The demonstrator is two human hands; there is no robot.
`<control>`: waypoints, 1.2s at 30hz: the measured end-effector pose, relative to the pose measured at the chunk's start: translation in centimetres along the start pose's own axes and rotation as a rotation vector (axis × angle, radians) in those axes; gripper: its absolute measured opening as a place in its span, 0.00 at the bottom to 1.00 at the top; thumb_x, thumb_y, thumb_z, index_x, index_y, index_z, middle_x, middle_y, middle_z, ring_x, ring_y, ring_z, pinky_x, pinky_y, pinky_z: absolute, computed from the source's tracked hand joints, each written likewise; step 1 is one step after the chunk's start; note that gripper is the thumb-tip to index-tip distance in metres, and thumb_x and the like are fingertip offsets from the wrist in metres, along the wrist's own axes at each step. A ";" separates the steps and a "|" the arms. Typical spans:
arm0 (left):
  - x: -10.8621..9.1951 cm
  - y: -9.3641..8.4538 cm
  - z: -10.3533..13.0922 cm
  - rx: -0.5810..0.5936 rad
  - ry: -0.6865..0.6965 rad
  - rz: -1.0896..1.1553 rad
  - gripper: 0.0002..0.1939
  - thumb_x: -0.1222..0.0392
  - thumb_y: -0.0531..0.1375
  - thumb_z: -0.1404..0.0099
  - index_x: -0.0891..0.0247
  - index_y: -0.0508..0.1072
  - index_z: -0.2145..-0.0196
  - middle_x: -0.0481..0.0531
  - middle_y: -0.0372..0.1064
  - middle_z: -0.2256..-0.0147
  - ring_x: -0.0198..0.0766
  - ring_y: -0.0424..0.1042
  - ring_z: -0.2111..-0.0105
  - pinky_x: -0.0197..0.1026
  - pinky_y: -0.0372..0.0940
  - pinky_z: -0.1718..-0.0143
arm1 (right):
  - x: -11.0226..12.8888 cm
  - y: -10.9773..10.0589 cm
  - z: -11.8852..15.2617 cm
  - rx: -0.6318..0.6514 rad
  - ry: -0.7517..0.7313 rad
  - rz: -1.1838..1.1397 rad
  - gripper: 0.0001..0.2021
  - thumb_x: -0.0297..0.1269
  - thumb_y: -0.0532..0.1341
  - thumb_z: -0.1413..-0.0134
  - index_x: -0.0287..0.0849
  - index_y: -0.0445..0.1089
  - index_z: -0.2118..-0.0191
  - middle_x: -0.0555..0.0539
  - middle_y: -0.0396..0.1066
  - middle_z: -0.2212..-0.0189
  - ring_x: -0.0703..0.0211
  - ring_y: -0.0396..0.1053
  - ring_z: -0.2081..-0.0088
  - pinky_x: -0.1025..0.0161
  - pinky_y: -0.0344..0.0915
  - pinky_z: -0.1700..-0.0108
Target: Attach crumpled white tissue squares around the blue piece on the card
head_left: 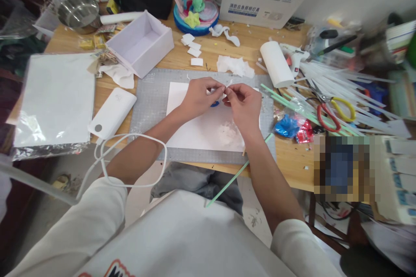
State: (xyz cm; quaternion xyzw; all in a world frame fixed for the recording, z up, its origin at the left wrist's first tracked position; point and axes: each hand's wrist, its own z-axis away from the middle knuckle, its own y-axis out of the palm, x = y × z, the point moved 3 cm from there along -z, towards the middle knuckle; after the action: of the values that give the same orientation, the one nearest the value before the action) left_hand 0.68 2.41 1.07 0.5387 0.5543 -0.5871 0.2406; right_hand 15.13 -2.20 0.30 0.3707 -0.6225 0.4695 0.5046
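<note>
Over a white sheet of paper (191,132) on a grey cutting mat (146,108), my left hand (202,96) and my right hand (244,103) meet at the fingertips. Both are closed in a pinch. A small white wisp (229,83) sticks up where the fingers meet; what it belongs to is hidden. Just below the fingertips a small blue piece (215,104) shows, partly covered by my left hand. Pale crumbly bits (229,133) lie on the paper, left of my right wrist. A thin green stick (227,185) slants under my right forearm.
Beyond the mat stand a white open box (143,47) and a blue-rimmed round craft piece (195,26). At left are a white power bank (113,112) and its looped cable (166,160). At right lie a white roll (276,64), scissors (328,117), a glue gun (295,58) and many sticks.
</note>
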 end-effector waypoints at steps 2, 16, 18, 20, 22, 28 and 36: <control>0.0 0.1 -0.1 0.018 -0.027 0.067 0.10 0.59 0.61 0.33 0.64 0.82 0.65 0.54 0.78 0.65 0.32 0.75 0.69 0.32 0.71 0.70 | 0.1 0.0 0.0 -0.006 -0.010 -0.005 0.07 0.41 0.64 0.43 0.43 0.75 0.66 0.52 0.74 0.74 0.63 0.74 0.72 0.62 0.74 0.65; 0.5 0.2 -0.3 0.034 -0.094 0.147 0.09 0.60 0.65 0.37 0.66 0.82 0.62 0.56 0.79 0.60 0.34 0.75 0.66 0.29 0.71 0.76 | -0.2 -0.3 -0.2 -0.072 -0.029 0.014 0.04 0.37 0.65 0.47 0.44 0.76 0.66 0.52 0.76 0.73 0.63 0.74 0.72 0.61 0.73 0.64; 0.6 0.1 -0.4 0.030 -0.087 0.133 0.09 0.58 0.65 0.37 0.65 0.82 0.62 0.55 0.79 0.61 0.33 0.75 0.67 0.30 0.70 0.76 | -0.3 -0.3 -0.3 -0.070 -0.024 0.017 0.05 0.38 0.65 0.47 0.44 0.76 0.65 0.52 0.76 0.73 0.62 0.74 0.72 0.61 0.74 0.65; 0.6 0.1 -0.4 0.023 -0.071 0.101 0.08 0.59 0.64 0.36 0.65 0.82 0.63 0.54 0.79 0.63 0.33 0.75 0.68 0.31 0.71 0.73 | -0.3 -0.3 -0.3 -0.061 -0.027 0.012 0.06 0.39 0.65 0.46 0.44 0.77 0.65 0.52 0.76 0.73 0.62 0.74 0.72 0.60 0.74 0.64; 0.6 0.0 -0.4 0.009 -0.046 0.061 0.07 0.60 0.63 0.34 0.64 0.81 0.63 0.52 0.80 0.63 0.33 0.76 0.67 0.33 0.72 0.69 | -0.3 -0.3 -0.2 -0.046 -0.033 0.004 0.07 0.40 0.65 0.45 0.44 0.78 0.64 0.51 0.77 0.73 0.61 0.75 0.71 0.60 0.75 0.64; 0.6 0.0 -0.4 -0.036 0.015 0.000 0.05 0.62 0.63 0.34 0.63 0.80 0.65 0.50 0.80 0.64 0.34 0.76 0.63 0.37 0.71 0.59 | -0.2 -0.3 -0.2 -0.030 -0.039 -0.017 0.07 0.40 0.66 0.46 0.44 0.79 0.64 0.51 0.77 0.73 0.61 0.75 0.72 0.59 0.75 0.65; 0.7 0.1 -0.4 -0.040 0.009 -0.008 0.04 0.64 0.63 0.35 0.62 0.79 0.65 0.50 0.79 0.64 0.34 0.76 0.63 0.36 0.71 0.61 | -0.1 -0.3 -0.1 -0.039 -0.064 0.030 0.08 0.41 0.66 0.45 0.44 0.80 0.65 0.50 0.77 0.73 0.60 0.75 0.71 0.57 0.75 0.63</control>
State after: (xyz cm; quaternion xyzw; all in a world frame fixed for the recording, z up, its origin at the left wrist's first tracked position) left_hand 0.74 2.94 0.48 0.5340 0.5692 -0.5745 0.2464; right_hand 15.45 -2.21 0.26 0.3660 -0.6528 0.4527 0.4847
